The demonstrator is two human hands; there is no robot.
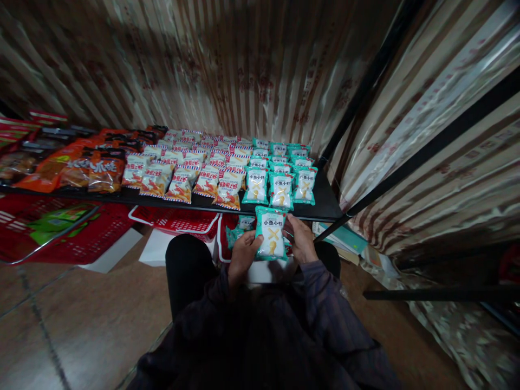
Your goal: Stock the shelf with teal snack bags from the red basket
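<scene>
A green-and-white snack bag [271, 234] is held upright in front of me, just below the shelf's front edge. My left hand [246, 252] grips its left side, thumb on the front. On its right side my right hand [301, 238] is closed, the fingers partly behind the bag. Matching green snack bags [281, 188] stand in rows at the right end of the black shelf [195, 207]. Below the held bag, a red basket [222, 238] contains more green bags, partly covered by my hands.
Red-and-white snack bags [181, 183] fill the shelf's middle, with orange bags [106, 170] farther left. Red baskets [87, 227] sit under the shelf. A dark metal post [365, 89] rises at the right, before striped curtains [260, 65]. Papers or flat boxes [341, 241] lie below right.
</scene>
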